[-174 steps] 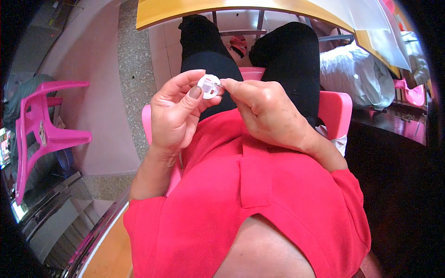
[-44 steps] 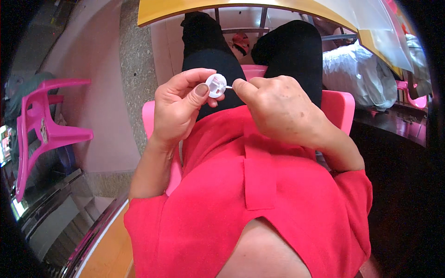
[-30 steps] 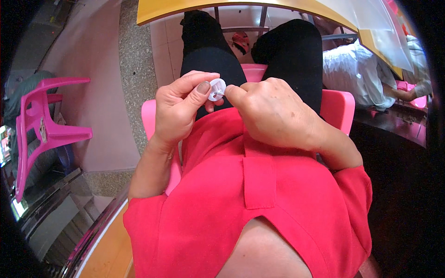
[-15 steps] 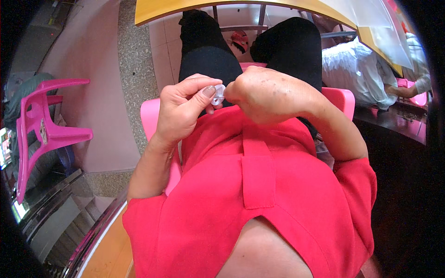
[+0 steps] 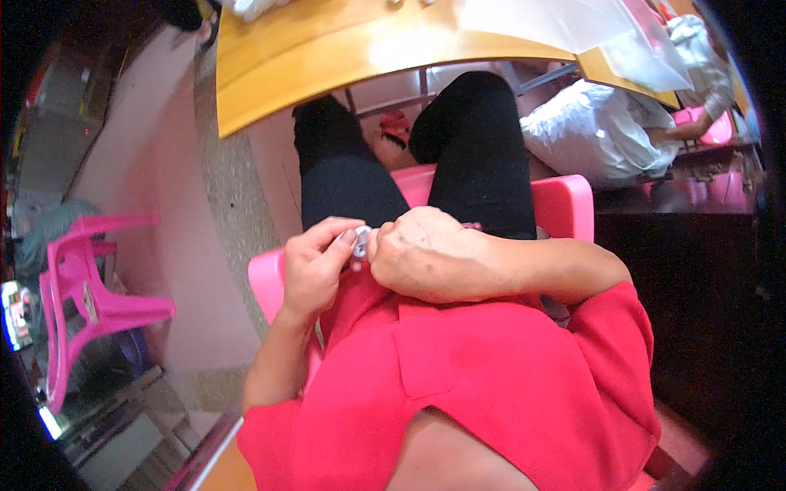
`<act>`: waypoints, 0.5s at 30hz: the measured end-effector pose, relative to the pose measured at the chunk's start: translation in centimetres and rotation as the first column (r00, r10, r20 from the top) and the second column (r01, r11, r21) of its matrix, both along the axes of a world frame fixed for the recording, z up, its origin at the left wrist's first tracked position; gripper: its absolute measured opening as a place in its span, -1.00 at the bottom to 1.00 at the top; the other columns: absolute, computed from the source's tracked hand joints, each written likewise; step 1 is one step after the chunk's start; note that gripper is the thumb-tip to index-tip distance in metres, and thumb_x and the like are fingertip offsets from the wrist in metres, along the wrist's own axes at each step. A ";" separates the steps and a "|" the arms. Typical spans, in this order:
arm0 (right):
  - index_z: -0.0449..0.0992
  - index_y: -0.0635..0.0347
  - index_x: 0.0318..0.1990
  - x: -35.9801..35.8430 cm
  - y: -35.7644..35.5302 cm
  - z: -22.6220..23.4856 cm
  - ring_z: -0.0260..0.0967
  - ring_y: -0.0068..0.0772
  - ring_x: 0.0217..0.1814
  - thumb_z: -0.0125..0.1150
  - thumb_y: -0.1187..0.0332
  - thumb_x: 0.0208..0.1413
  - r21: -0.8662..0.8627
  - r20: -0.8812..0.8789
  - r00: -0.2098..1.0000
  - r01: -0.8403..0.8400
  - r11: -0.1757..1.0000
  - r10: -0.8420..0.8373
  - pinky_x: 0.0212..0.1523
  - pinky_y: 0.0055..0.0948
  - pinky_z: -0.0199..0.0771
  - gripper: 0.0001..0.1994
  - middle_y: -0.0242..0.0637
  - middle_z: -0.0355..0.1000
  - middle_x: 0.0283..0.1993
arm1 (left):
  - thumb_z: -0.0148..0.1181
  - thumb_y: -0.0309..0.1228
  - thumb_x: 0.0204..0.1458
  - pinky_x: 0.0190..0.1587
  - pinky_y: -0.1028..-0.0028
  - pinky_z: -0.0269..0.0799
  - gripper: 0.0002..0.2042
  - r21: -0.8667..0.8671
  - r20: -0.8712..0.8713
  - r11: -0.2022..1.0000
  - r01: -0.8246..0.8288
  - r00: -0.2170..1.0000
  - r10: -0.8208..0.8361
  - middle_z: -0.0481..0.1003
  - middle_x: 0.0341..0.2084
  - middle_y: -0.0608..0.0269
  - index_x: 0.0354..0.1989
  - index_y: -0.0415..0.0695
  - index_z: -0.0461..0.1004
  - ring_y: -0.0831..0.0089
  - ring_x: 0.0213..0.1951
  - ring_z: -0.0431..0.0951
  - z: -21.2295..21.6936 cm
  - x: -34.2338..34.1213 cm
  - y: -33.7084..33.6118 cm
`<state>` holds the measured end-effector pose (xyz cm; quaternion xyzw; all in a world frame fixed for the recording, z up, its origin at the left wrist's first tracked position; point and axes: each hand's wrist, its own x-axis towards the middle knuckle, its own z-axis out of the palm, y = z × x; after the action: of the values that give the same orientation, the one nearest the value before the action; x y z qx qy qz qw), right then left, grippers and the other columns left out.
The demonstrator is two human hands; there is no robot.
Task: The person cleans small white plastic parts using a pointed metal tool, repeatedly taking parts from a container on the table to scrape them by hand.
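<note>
Item 1: small round white plastic piece [image 5: 360, 243]. It is pinched between my two hands, held close against my chest above my lap; only a sliver shows between the fingers, so its shape is hard to read further.

Item 2: my left hand [image 5: 318, 266]. Fingers curled inward, thumb and forefinger closed on the left side of the white piece, nail of one finger turned upward.

Item 3: my right hand [image 5: 426, 258]. Knuckles up, fingers folded down and clenched over the right side of the same piece; its fingertips are hidden under the hand, so I cannot tell exactly how they grip.

Item 4: bright pink short-sleeved shirt [image 5: 475, 385], covering my torso, directly under both hands.

Item 5: black trousers [image 5: 483, 155], knees pointing under the table.

Item 6: pink plastic chair [image 5: 565, 204] that I sit on, its seat edge showing either side of my legs.

Item 7: yellow wooden table top [image 5: 327, 57], ahead of my knees.

Item 8: second pink plastic chair [image 5: 90, 295], standing well apart on my left.

Item 9: another person in white clothing [image 5: 598, 131], seated to my right near the table.
</note>
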<state>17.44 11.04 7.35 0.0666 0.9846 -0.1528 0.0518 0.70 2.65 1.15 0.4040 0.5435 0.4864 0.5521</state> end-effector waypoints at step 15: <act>0.49 0.32 -0.58 5.9 7.8 -2.5 0.49 0.05 -0.40 0.09 0.45 -0.21 -0.220 -0.091 0.939 0.306 0.926 -0.332 -0.39 -0.08 0.46 -0.89 0.10 0.46 -0.52 | 0.03 -0.48 0.13 -0.25 0.49 0.47 -0.82 0.220 -0.271 0.925 -0.311 0.891 0.364 0.52 -0.31 0.19 -0.14 -0.28 0.45 0.46 -0.31 0.53 5.1 -4.6 9.0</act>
<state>23.33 18.80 4.81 0.2108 0.9411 -0.2626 -0.0301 -3.89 11.68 6.25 0.4194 0.6408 0.5512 0.3312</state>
